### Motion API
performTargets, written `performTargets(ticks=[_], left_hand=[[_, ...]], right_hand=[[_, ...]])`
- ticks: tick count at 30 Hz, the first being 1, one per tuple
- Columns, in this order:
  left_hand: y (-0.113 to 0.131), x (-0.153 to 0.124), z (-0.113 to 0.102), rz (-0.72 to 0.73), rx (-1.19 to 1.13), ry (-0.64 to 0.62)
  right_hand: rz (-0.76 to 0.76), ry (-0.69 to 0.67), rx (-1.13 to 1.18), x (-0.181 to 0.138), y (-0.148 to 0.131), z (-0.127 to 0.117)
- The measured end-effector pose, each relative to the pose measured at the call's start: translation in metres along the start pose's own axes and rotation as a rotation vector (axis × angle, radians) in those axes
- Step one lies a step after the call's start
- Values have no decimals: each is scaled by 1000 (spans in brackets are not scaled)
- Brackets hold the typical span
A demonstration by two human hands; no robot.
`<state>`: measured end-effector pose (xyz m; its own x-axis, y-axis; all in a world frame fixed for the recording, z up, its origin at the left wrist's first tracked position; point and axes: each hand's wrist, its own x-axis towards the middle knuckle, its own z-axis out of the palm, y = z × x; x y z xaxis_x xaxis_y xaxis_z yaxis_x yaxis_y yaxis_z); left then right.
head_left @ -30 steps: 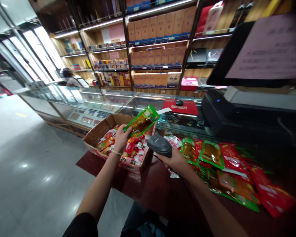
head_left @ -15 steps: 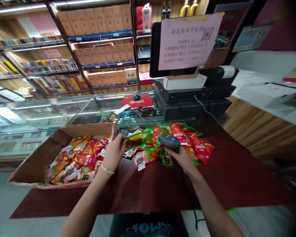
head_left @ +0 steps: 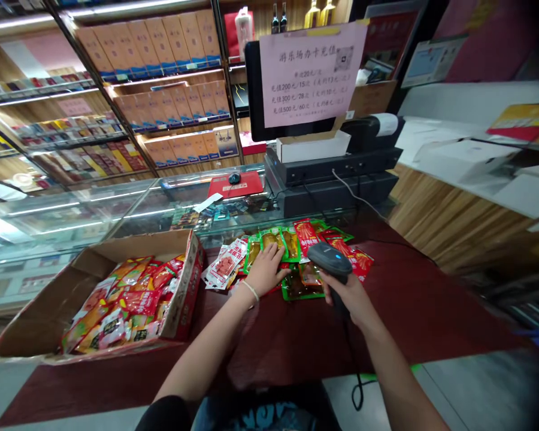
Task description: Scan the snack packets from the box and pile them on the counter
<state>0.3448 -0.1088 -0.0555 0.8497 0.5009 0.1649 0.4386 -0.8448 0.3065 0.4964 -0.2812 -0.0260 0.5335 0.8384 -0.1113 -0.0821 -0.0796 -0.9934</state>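
My right hand (head_left: 351, 294) grips a dark grey barcode scanner (head_left: 329, 260) with a small blue light, its cable trailing down past the table edge. My left hand (head_left: 266, 269) lies flat, fingers spread, on a green snack packet (head_left: 269, 242) in a spread of green and red snack packets (head_left: 323, 245) on the dark red tabletop (head_left: 413, 311). A white and red packet (head_left: 227, 264) lies just left of that hand. To the left stands an open cardboard box (head_left: 49, 311) full of red and orange snack packets (head_left: 126, 296).
Behind the packets a glass display counter (head_left: 117, 209) carries a red mouse pad with a mouse (head_left: 234, 182) and a black till terminal (head_left: 336, 173) with a pink notice (head_left: 312, 72) on its screen. Shelves of orange boxes (head_left: 161, 60) fill the back wall. A white counter (head_left: 476, 161) runs right.
My left hand carried the green packet from above the box to the spread on the table and now rests flat on it. The view swung right. The scanner stays in my right hand.
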Motion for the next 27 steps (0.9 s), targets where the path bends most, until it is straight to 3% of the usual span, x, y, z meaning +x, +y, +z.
performTargets(ticks=[5,8,13,19,27], left_hand=[[-6,-18,-18,11,-94,64],[-8,-33,-49,7,-150,117],[-27,-75,-109,-155,-173,249],[-83,-152,-156,-356,-149,498],[-173,-274,-184,-669,63,680]], right_hand=[[-16,-17,-45,4,-7,11],[-24,-72,-50,9,-12,26],[10,-162,-19,16,-20,68],[-21,-410,-149,19,-34,154],[-98,-734,-236,13,-54,292]])
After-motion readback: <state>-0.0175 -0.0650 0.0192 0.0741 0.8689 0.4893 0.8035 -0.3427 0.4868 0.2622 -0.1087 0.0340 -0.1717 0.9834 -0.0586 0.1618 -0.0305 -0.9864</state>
